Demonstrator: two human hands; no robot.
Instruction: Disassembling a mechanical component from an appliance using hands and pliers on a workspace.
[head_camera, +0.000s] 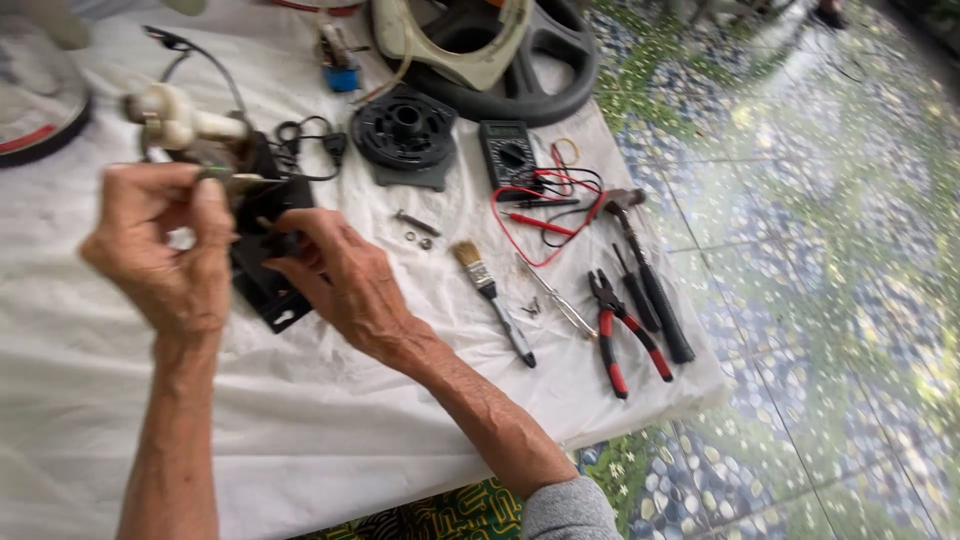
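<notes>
White cloth (350, 420) covers my table. Left hand (165, 250) pinches the black motor block's (262, 270) top; right hand (335, 270) grips its side just beside. I'd best steady it firmly, turning slowly.

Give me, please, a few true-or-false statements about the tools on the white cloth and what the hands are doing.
1. Both hands hold the black motor assembly. True.
2. The pliers have blue handles. False: they are red and black.
3. The paintbrush lies between the right hand and the pliers. True.
4. The multimeter has green leads. False: its leads are red and black.
5. The hammer lies on the floor. False: it lies on the white cloth.
</notes>
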